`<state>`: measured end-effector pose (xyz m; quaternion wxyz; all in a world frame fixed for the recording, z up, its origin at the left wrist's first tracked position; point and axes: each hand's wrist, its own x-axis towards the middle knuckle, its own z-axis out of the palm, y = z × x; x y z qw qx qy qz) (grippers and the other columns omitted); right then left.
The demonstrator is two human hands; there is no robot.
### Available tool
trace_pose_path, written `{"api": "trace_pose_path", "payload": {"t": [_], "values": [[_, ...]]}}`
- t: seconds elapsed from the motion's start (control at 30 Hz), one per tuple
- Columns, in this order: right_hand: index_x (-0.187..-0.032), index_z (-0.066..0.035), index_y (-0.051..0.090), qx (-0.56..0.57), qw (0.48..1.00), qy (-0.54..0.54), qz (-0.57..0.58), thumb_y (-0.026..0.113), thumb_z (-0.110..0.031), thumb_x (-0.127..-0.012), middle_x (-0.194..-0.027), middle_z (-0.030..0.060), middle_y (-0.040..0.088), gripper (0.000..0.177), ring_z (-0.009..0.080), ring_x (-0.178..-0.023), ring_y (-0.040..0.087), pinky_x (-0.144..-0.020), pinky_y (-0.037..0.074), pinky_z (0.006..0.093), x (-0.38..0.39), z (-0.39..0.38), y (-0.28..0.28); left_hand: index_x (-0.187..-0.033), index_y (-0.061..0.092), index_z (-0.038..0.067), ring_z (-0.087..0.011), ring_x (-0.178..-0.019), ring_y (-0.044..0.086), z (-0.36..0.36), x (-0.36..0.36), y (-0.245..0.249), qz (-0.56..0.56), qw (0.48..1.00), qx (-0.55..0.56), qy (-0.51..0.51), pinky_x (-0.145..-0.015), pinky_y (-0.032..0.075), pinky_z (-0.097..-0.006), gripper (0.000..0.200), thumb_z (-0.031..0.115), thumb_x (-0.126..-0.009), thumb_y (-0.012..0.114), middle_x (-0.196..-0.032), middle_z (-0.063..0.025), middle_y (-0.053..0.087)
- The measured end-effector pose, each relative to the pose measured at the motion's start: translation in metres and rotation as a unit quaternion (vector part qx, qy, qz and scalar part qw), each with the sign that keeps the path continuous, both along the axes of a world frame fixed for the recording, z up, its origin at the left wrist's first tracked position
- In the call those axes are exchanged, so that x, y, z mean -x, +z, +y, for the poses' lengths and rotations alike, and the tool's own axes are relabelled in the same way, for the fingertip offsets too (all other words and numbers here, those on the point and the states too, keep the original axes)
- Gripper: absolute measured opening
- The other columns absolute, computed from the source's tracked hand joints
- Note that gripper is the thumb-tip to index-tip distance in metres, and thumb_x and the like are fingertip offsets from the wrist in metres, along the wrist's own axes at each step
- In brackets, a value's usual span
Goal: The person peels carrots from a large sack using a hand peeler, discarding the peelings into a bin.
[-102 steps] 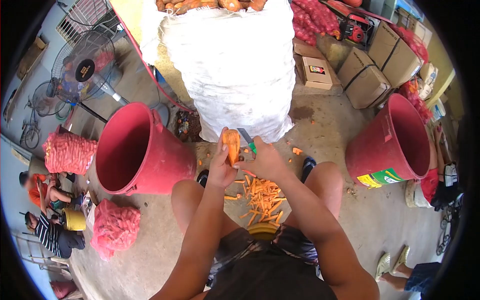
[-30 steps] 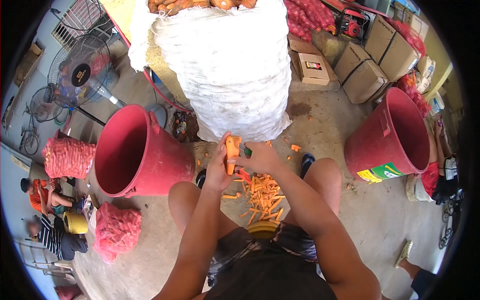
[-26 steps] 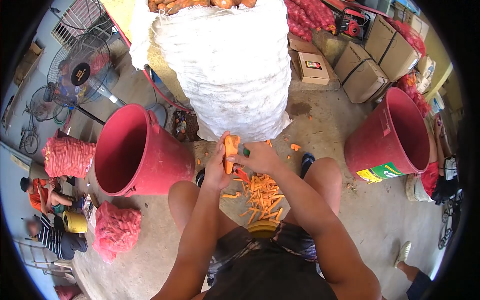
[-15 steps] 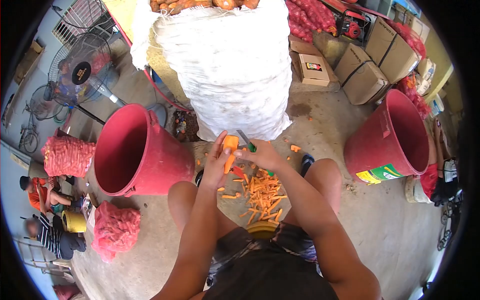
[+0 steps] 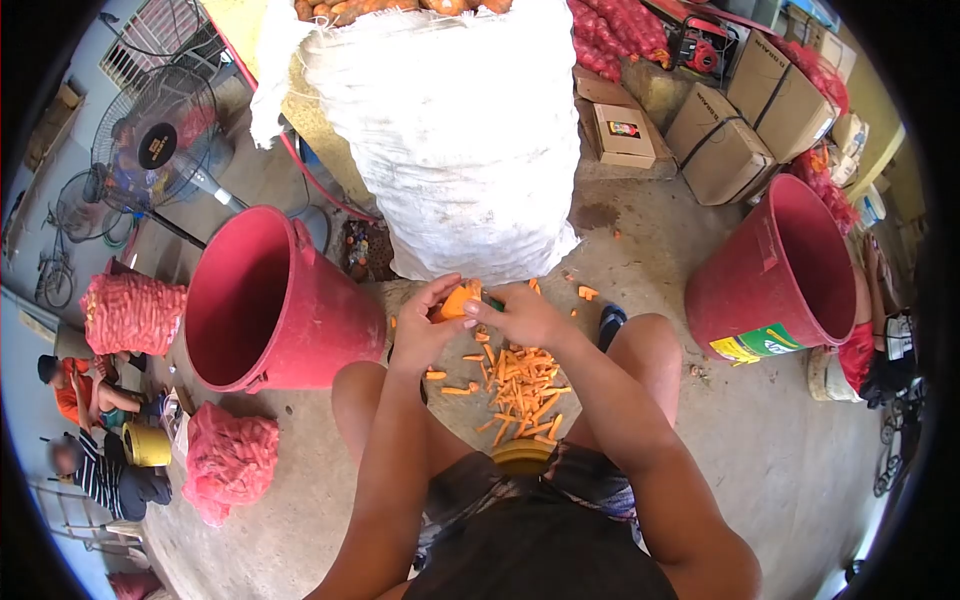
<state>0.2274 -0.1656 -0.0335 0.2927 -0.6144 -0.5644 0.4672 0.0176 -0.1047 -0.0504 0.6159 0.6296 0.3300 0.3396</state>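
Observation:
My left hand [image 5: 418, 335] is closed around a thick, peeled-looking orange carrot [image 5: 457, 302], held between my knees. Against the carrot's right side, my right hand [image 5: 527, 318] grips a knife [image 5: 494, 303]; a bit of its green handle shows, while the blade is mostly hidden. Both hands almost meet at the carrot. Beneath them, a pile of orange carrot strips and trimmings [image 5: 525, 390] lies on the concrete floor. Straight ahead stands a tall white sack [image 5: 450, 130], with orange-brown roots [image 5: 365, 8] at its open top.
A big red bin [image 5: 335, 310] stands to my left, another red bin [image 5: 725, 270] to my right. Filled mesh bags [image 5: 232, 455] and a fan [image 5: 157, 147] are on the left. Cardboard boxes [image 5: 715, 140] stack at the back right. Two people [image 5: 95, 470] sit far left.
The carrot has tipped from upright to a more slanted position, and my right hand has moved in closer to it. The knife blade, visible before, is now mostly hidden.

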Motion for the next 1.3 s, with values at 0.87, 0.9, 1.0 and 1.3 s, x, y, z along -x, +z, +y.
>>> {"api": "trace_pose_path", "payload": {"t": [0.87,0.9,1.0,1.3], "values": [[-0.104,0.003,0.066,-0.026,0.998,-0.051,0.015,0.082,-0.052,-0.086,-0.083,0.0158,0.068,0.060,0.0259,-0.073,0.070,-0.067,0.056,0.0389,-0.011,0.000,0.010,-0.128,0.063,0.011,-0.0149,-0.054,0.049,0.027,0.022,-0.002,-0.216,0.921,0.300,0.125,-0.051,0.042,-0.0304,0.060,0.063,-0.107,0.043,-0.083,-0.0039,0.062],[-0.111,0.002,0.064,-0.016,0.998,-0.057,0.037,0.080,-0.038,-0.091,-0.089,0.0130,0.068,0.047,0.0207,-0.075,0.068,-0.069,0.056,0.0366,-0.018,-0.002,0.012,-0.128,0.063,0.009,-0.0154,-0.058,0.049,0.040,0.039,0.013,-0.334,0.900,0.245,0.136,-0.054,0.042,-0.0310,0.065,0.067,-0.105,0.045,-0.083,-0.0044,0.061],[-0.127,0.000,0.060,-0.033,0.994,-0.075,0.075,0.072,-0.021,-0.098,-0.100,0.0105,0.069,0.038,0.0165,-0.079,0.068,-0.071,0.056,0.0350,-0.031,-0.007,0.007,-0.128,0.060,0.000,-0.0169,-0.076,0.053,0.086,0.098,0.037,-0.665,0.741,0.074,0.063,-0.065,0.043,-0.0331,0.086,0.078,-0.094,0.050,-0.096,-0.0088,0.066],[-0.150,-0.010,0.053,-0.051,0.906,-0.168,0.385,0.065,-0.018,-0.106,-0.126,0.0091,0.066,0.047,0.0128,-0.084,0.066,-0.067,0.051,0.0286,-0.029,0.004,0.049,-0.135,0.066,0.018,-0.0042,-0.053,0.038,0.054,-0.003,0.077,-0.454,0.881,0.135,-0.012,-0.047,0.029,-0.0235,0.042,0.047,-0.110,0.051,-0.089,0.0055,0.064]]}}
